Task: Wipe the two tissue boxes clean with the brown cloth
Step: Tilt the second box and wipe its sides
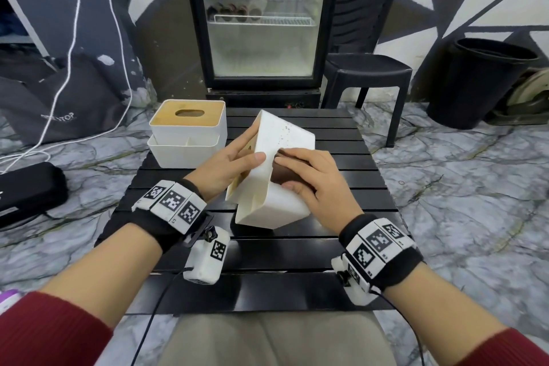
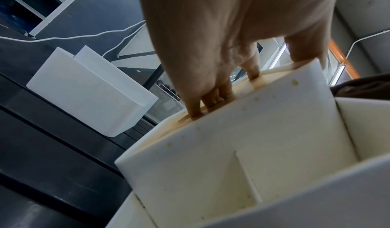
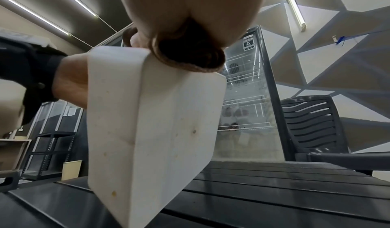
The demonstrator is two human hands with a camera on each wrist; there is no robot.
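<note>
Brown cloth [image 1: 285, 176], bunched into a wad, is what we are pressing against the white side of the tilted tissue box [image 1: 276, 205], and our right hand [image 1: 309, 178] is curling its fingers and thumb round that wad. We are holding this box tipped on one corner above the middle of the black slatted table [image 1: 365, 163], its wooden lid facing left and its small yellowish specks showing on the upturned face. Our left hand [image 1: 228, 163] is gripping the box from the lid side, the thumb lying across the upper edge while the fingers [image 2: 213, 96] are reaching into the lid's slot. Beside this box, toward the far left corner of the table, the second tissue box [image 1: 187, 137] is standing upright with its bamboo lid on top and a white tray section in front. Beyond the table a glass-door fridge [image 1: 261, 18] is standing, with a black plastic chair [image 1: 368, 68] just right of it and a black bin [image 1: 481, 80] farther right.
</note>
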